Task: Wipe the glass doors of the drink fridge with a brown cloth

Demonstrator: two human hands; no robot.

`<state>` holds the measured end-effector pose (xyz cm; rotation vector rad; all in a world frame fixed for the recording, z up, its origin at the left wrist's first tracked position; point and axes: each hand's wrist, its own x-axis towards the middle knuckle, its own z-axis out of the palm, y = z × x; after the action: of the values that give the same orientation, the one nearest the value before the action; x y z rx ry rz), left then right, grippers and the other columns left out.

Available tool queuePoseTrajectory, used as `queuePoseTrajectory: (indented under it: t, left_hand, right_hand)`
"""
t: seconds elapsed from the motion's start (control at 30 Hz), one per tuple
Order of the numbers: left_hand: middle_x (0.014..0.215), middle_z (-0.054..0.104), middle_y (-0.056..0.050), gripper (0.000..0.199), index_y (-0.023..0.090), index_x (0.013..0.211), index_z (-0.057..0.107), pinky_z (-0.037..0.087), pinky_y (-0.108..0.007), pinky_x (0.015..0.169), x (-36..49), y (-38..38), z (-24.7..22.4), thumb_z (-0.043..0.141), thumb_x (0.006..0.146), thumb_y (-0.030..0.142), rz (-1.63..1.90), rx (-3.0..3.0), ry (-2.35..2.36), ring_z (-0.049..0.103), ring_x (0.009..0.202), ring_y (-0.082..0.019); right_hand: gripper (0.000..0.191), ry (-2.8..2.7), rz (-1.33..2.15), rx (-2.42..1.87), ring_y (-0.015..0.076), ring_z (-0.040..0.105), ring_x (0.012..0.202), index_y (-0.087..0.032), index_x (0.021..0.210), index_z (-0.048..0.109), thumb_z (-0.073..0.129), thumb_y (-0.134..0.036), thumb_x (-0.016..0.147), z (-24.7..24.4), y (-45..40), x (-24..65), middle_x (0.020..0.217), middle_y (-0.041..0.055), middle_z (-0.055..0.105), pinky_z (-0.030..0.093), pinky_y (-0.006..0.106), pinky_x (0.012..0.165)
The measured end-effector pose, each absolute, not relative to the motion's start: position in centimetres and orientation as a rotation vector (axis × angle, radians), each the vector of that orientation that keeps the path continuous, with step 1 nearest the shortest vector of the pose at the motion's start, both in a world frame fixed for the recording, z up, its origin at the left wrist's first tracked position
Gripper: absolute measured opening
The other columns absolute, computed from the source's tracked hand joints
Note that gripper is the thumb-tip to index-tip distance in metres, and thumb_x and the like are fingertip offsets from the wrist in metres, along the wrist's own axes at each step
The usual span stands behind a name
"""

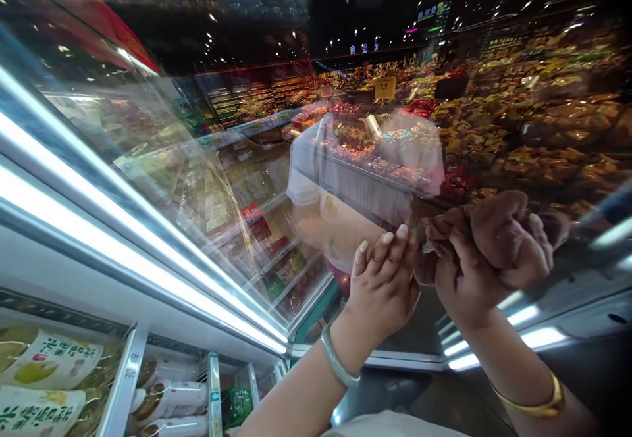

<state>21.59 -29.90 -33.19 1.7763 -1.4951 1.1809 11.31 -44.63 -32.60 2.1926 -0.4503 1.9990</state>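
My left hand (382, 285), with a pale bangle at the wrist, lies with its fingers stretched out against the glass door (257, 180). Just right of it, my right hand (476, 272) grips a crumpled brown cloth (498, 226); a gold bangle sits on that wrist. Part of the cloth reaches toward the left hand's thumb side. The glass carries reflections of a torso in a light top and of bright goods.
Bright light strips (89, 239) run along the cooler at the left. Below them are shelves with labelled bottles (56, 361), smaller bottles (178, 394) and a green package (239, 405), separated by upright dividers.
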Motion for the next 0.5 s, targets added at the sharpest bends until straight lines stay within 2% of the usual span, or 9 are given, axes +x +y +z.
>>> queuePoseTrajectory:
  t: [0.07,0.17,0.33,0.5]
  left_hand:
    - [0.172,0.043,-0.01,0.071,0.008,0.163,0.044,-0.003,-0.046,0.139,22.2,-30.4,-33.2,0.055,0.096,0.031,1.168,1.787,-1.512,0.0,0.171,-0.022]
    - [0.174,0.04,-0.009,0.069,0.009,0.164,0.042,-0.002,-0.044,0.14,23.2,-31.1,-33.3,0.052,0.1,0.032,1.152,1.803,-1.512,0.001,0.171,-0.021]
    - [0.173,0.042,-0.012,0.068,0.009,0.165,0.039,0.004,-0.041,0.14,25.1,-32.7,-33.4,0.048,0.102,0.031,1.153,1.806,-1.499,0.013,0.17,-0.02]
    - [0.176,0.035,-0.015,0.071,0.006,0.167,0.032,0.02,-0.045,0.137,27.3,-33.4,-33.2,0.046,0.1,0.026,1.071,1.809,-1.486,0.018,0.169,-0.025]
  right_hand:
    - [0.036,-0.319,2.056,1.973,0.0411,0.049,0.145,-0.027,0.123,0.077,0.079,-0.019,0.088,-32.3,-44.9,12.4,0.135,0.011,0.053,0.045,0.063,0.118]
    - [0.042,-0.255,2.069,1.965,0.0377,0.049,0.148,-0.03,0.127,0.075,0.079,-0.015,0.088,-33.6,-45.0,13.9,0.139,0.009,0.053,0.043,0.059,0.123]
    - [0.046,-0.201,1.973,2.21,0.0345,0.043,0.154,-0.031,0.132,0.071,0.076,-0.013,0.09,-37.2,-45.7,15.7,0.145,0.0089,0.05,0.038,0.062,0.128]
    - [0.049,-0.212,2.129,2.187,0.0357,0.041,0.155,-0.034,0.143,0.065,0.069,-0.019,0.097,-34.5,-45.8,20.1,0.151,0.0096,0.049,0.034,0.068,0.129]
